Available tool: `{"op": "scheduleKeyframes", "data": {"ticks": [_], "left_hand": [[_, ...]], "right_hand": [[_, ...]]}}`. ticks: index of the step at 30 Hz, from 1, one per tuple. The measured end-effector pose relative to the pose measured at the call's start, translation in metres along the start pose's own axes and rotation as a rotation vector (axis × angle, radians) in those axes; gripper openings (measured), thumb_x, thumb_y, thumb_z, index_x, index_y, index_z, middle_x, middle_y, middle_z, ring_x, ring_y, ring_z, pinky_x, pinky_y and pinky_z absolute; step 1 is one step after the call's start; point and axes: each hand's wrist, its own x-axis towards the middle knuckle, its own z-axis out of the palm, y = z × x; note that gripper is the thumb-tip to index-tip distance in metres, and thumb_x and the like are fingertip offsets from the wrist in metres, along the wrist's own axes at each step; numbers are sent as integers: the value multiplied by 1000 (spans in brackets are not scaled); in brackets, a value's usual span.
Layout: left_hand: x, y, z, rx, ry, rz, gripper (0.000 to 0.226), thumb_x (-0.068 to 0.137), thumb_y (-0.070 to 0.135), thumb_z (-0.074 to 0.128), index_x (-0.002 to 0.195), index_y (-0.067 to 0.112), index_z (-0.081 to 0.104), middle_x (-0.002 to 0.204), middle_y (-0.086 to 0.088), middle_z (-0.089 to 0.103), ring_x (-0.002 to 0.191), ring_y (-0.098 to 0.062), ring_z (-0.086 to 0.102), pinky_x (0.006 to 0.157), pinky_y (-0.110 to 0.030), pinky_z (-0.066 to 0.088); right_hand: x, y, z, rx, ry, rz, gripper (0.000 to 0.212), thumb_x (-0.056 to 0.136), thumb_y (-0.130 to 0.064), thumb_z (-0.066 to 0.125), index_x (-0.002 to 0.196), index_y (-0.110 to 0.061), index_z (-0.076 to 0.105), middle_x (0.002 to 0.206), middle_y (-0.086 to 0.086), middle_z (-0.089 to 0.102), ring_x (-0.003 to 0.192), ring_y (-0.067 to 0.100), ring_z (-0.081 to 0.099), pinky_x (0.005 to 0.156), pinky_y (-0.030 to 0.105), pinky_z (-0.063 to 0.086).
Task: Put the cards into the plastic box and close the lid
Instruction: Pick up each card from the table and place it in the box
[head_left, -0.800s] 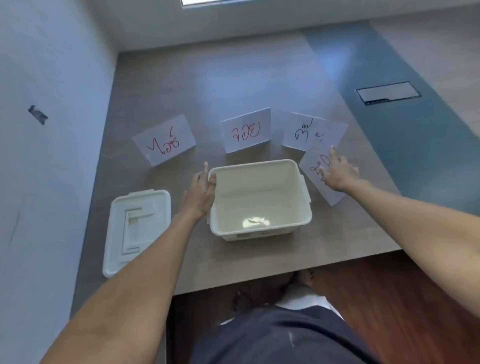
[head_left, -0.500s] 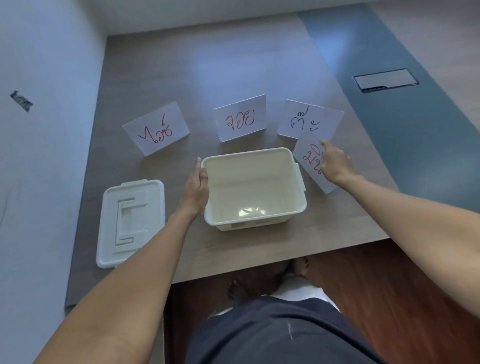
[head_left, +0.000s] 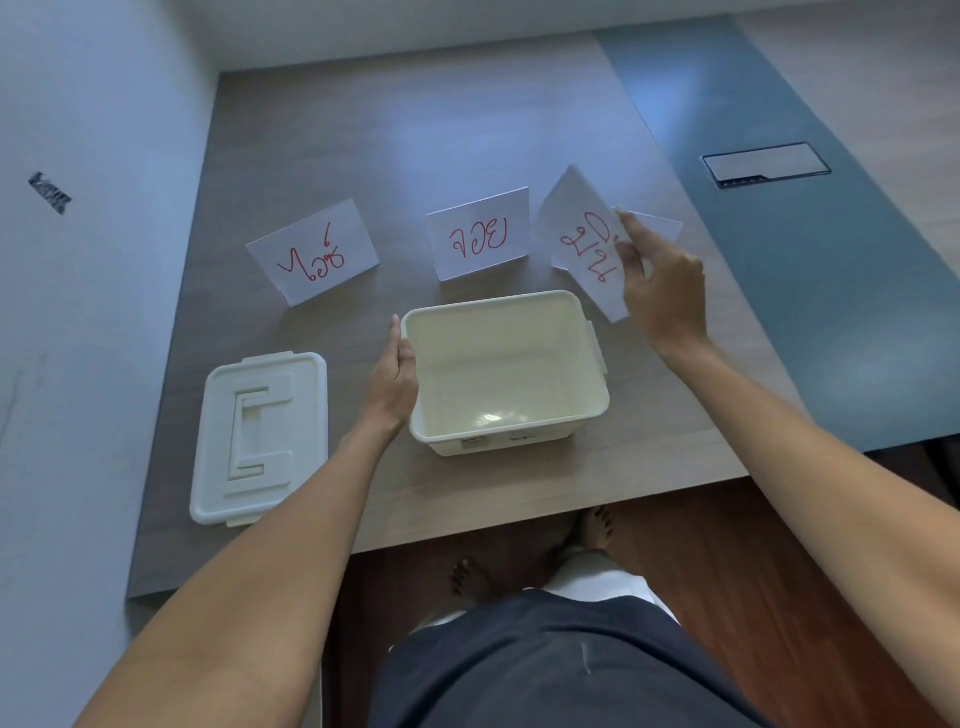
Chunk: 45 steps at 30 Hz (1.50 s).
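An open cream plastic box (head_left: 592, 415) stands empty on the table near the front edge. My left hand (head_left: 393, 376) rests against its left wall, fingers flat on the rim. My right hand (head_left: 662, 283) pinches a white card with red writing (head_left: 582, 239), lifted and tilted above the box's far right corner. Behind that card, another card (head_left: 660, 226) lies mostly hidden. Two more cards with red writing stand on the table: one at the left (head_left: 314, 252), one in the middle (head_left: 479, 240). The white lid (head_left: 260, 436) lies flat to the left of the box.
A white wall (head_left: 78, 312) runs close along the table's left side. A blue strip (head_left: 779, 260) with a recessed cable hatch (head_left: 766, 163) crosses the table's right part. Below the table edge are my bare feet (head_left: 595, 525) on a wooden floor.
My right hand has picked the rightmost card up off the table and raised it, tilted, up and left toward the box. My left hand stays on the box's left side.
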Motion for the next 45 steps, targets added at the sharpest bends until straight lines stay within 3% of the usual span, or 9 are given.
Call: {"op": "scheduleKeyframes", "data": {"ticks": [11,17,21,24,26,30,34,40,45], "left_hand": [[-1,-2,3,-59,9,-10,52,109,36,20,160,27,14,164,-1,26,149,-22,27,117,-34,22],[2,-2,5,-66,28,-13,52,110,36,20,160,26,16,163,-1,28,149,-22,28,118,-34,24],[2,-3,7,-80,46,-11,51,110,35,21,160,24,18,164,2,26,150,-18,25,113,-24,19],[4,-1,9,-74,52,-10,52,110,34,21,160,23,18,164,2,25,151,-17,23,110,-21,17],[6,0,10,-72,62,-15,52,110,34,21,160,22,18,164,2,25,151,-17,23,110,-20,16],[9,1,12,-56,76,-16,52,110,34,21,160,21,19,164,2,25,151,-17,22,110,-20,15],[12,0,12,-49,73,-15,52,109,35,21,160,23,19,164,3,24,151,-16,22,112,-22,16],[16,9,14,-34,80,-7,49,109,33,22,157,24,28,158,3,38,143,-15,35,107,-21,24],[20,11,17,-25,75,-17,45,109,32,22,150,22,39,139,1,55,125,-17,49,100,-30,36]], "right_hand": [[-27,-46,5,147,-97,-295,39,97,-19,57,136,-25,59,99,3,76,79,24,72,60,42,61],[-59,-34,18,195,-337,-376,32,96,-23,61,127,-28,67,96,-3,77,77,21,70,70,37,57],[-81,-27,25,177,-593,-346,29,97,-24,60,124,-28,69,88,-5,75,70,11,62,66,29,51],[-92,-24,31,130,-782,-314,29,99,-26,55,124,-28,69,98,-3,77,85,18,69,74,37,55],[-96,-26,34,101,-870,-281,29,100,-23,52,124,-25,69,112,-2,75,103,20,68,84,34,52],[-97,-30,36,76,-1032,-160,31,100,-18,40,118,-19,66,113,3,72,102,23,63,85,35,48],[-80,-29,37,263,-897,32,32,97,-9,38,107,-18,68,101,-5,72,92,15,66,85,31,50],[-1,-3,52,299,-302,62,28,89,-4,48,102,-7,73,98,9,67,79,21,63,75,24,46],[68,49,62,77,-147,151,33,87,-15,45,109,-6,69,117,17,61,104,33,62,92,43,48]]}}
